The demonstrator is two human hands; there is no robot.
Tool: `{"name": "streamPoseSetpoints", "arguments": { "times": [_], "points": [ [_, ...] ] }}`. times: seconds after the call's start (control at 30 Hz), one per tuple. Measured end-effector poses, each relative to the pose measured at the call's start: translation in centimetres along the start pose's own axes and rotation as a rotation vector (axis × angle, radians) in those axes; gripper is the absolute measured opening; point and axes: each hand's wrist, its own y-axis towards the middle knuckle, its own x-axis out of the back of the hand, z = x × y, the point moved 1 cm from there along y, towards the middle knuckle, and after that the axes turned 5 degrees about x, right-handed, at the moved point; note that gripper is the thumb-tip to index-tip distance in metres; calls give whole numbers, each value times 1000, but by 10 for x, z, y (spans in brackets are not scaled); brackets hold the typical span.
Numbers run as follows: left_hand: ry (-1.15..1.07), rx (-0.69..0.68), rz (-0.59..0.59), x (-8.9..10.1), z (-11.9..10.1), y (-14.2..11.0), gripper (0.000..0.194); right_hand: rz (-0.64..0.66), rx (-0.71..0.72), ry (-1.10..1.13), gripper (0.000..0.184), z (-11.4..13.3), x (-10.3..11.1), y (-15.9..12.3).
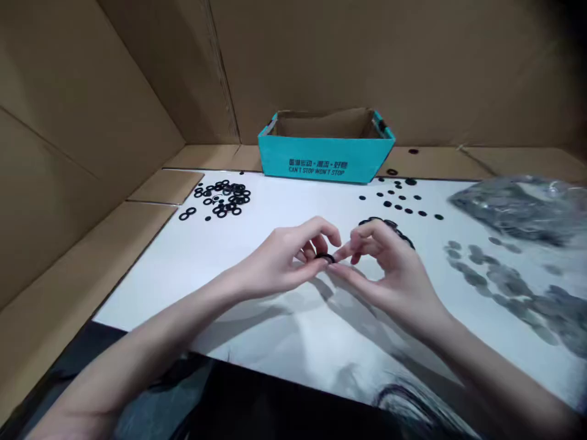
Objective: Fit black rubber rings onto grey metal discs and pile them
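"Looking at the black ring [325, 258], what do you make out?"

"A slim, dark loop seen nearly edge-on, so only a shallow arc shows; fingertips cover part of it."

"Where is it?"

"Over the middle of the white desk [284, 201], well apart from the heap of dark rings [236, 197] toward the far left corner."

"And the hands?"

"The left hand [302, 250] comes from the near left corner, thumb stretched flat, fingers curled above it, pinching the ring's left side. The right hand [385, 263] slants in from the near right, thumb long, forefinger arched, its tips drawn narrow on the ring's right end."

"Anything behind?"

"A teal box [325, 160] at the far edge, with small black discs [398, 207] just right of it."
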Motion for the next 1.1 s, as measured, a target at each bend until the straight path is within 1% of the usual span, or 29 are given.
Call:
{"name": "streamPoseSetpoints", "arguments": {
  "times": [0.13, 0.27, 0.33, 0.47, 0.6, 0.7, 0.8, 0.93, 1.1],
  "points": [
    [-55, -19, -31, -6, 5, 0, 14, -8, -37, 102, 30, -3, -1, -2],
    [-91, -44, -11, -2, 3, 0, 15, -63, -59, 224, 35, -2, -3, -4],
    [-61, -54, 27, 1, 0, 0, 17, -55, -48, 216, 34, -2, -4, -4],
    [62, -42, 84, 4, -6, 2, 24, 18, 0, 101, 28, -6, -3, -3],
    [86, -24, 55, 2, -6, 2, 23, 42, 14, 40, 26, -8, -1, -1],
    [80, -20, 21, 0, -4, 1, 19, 42, -12, 81, 27, -7, -1, -1],
    [81, -28, 13, 0, -2, 0, 17, 6, -38, 140, 33, -5, -2, -2],
    [110, -45, 17, 2, -5, 0, 17, -42, -29, 164, 36, -5, -4, -4],
    [156, -30, 63, 2, -9, 1, 25, 21, 27, 77, 27, -8, -5, -4]
  ]
}}
